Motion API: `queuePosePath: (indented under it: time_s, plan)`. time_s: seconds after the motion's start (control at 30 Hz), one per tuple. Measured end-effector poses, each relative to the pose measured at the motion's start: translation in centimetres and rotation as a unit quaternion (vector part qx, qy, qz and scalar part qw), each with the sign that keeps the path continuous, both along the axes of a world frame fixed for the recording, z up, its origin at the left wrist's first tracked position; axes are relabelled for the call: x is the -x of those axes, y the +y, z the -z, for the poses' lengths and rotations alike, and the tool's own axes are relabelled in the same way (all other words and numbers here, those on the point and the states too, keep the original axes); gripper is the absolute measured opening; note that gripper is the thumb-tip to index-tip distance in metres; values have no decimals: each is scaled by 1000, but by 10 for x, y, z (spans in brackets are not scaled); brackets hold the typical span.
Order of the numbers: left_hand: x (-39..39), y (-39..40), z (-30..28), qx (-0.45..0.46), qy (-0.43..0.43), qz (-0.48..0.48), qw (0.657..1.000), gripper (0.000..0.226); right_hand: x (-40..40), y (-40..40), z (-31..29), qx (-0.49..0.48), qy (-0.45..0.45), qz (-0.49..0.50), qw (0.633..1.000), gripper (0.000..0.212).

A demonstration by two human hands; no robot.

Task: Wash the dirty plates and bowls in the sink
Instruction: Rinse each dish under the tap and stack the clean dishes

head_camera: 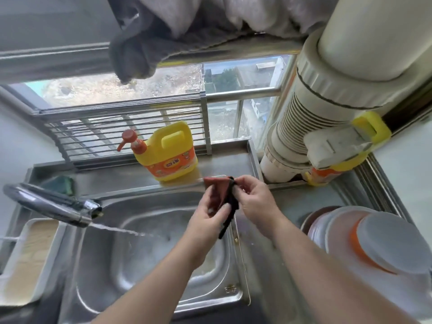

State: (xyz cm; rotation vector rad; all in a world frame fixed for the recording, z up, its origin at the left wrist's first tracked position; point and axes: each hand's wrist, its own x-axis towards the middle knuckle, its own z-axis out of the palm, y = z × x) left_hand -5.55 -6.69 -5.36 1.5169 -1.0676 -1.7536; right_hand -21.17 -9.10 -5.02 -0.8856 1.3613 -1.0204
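Both hands hold a small reddish-brown and black cloth (221, 192) above the right rim of the steel sink (149, 235). My left hand (208, 218) pinches its lower edge. My right hand (253, 199) pinches its upper right corner. Water streams from the chrome tap (53, 204) into the basin, where I see no dishes. On the counter to the right lies a stack of plates and bowls (364, 242), white with an orange one, turned upside down.
A yellow detergent jug with an orange pump (167, 153) stands on the ledge behind the sink. A green sponge (65, 183) lies at the ledge's left. A white tray (25, 260) sits left of the sink. A thick white pipe (315, 108) rises at the right.
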Motion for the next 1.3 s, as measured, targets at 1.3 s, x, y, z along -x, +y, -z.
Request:
queuePosePath:
  time_s: [1.3]
  plan:
    - [-93,70,110,41,-281,167,944,44,-1,149,144,-86,573,-4,815,72]
